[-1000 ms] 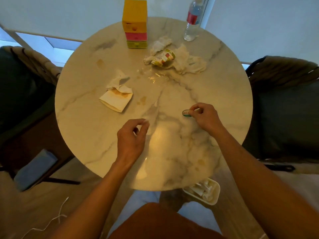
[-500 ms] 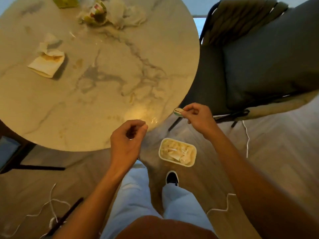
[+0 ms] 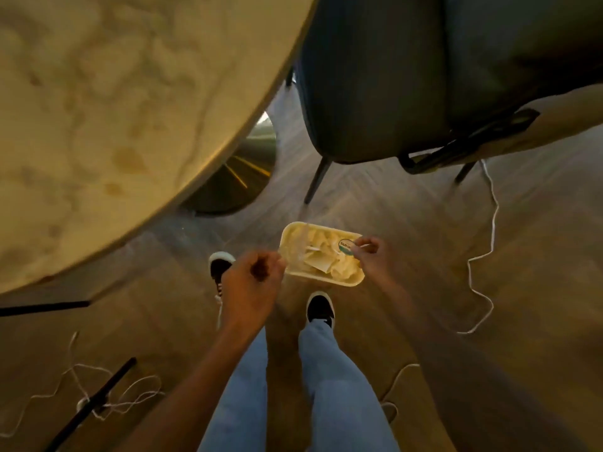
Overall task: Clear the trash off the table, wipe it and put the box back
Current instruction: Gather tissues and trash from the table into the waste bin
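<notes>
- Now a small round sticker (image 3: 346,246) is pinched in the right hand (image 3: 370,256), carried off the desk (image 3: 130,93) since a second ago.
- A clear film scrap (image 3: 298,252) is pinched by the left hand (image 3: 253,283).
- Both are held over the floor bin (image 3: 326,282); dropping seems next.

One head-worn view looks steeply down past the surface (image 3: 98,109) edge onto the floor (image 3: 424,256), close above both hands.
</notes>
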`<state>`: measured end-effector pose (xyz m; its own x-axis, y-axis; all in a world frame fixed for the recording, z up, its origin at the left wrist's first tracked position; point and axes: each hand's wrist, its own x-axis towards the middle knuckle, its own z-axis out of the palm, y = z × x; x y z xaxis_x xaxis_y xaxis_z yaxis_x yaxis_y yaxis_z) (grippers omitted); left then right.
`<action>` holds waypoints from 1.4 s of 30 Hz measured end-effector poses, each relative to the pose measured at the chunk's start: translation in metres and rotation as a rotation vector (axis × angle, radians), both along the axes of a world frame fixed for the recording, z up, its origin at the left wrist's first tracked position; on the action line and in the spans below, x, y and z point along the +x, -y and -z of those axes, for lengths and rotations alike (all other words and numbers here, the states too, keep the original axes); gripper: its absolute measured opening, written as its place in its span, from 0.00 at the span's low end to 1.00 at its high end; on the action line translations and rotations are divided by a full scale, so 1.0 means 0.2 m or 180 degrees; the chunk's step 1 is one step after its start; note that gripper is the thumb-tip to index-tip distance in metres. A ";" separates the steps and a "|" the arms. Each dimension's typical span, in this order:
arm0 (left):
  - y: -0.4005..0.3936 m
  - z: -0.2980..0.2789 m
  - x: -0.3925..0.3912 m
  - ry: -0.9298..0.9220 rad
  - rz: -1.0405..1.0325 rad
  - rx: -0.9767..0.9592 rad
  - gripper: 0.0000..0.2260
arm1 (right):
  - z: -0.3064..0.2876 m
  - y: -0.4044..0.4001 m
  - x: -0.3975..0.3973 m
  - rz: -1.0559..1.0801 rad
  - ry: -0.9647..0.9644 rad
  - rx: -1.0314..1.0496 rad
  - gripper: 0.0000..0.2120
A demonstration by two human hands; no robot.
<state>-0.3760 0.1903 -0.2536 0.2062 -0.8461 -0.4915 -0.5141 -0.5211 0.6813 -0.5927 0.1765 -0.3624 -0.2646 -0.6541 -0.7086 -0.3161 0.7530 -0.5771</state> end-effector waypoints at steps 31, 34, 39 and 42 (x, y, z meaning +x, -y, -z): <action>0.02 0.67 -0.27 0.0568 0.0767 0.0880 0.10 | 0.14 -0.09 0.01 -0.0478 -0.0032 0.0112 0.08; 0.02 0.45 -0.23 0.0419 0.0582 0.0692 0.07 | -0.03 -0.01 0.05 -0.0482 0.0030 -0.0039 0.04; -0.03 0.07 -0.15 0.0284 0.0675 0.0389 0.07 | -0.41 0.00 0.12 -0.0616 -0.0031 -0.0309 0.07; -0.07 -0.17 -0.06 0.0165 0.0809 0.0174 0.05 | -0.70 0.00 0.15 -0.0826 -0.0042 -0.0543 0.07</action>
<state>-0.3887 0.2043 -0.2204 0.0165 -0.8464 -0.5323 -0.6667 -0.4061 0.6250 -0.5631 0.1770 -0.2231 -0.0816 -0.8103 -0.5803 -0.4935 0.5387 -0.6828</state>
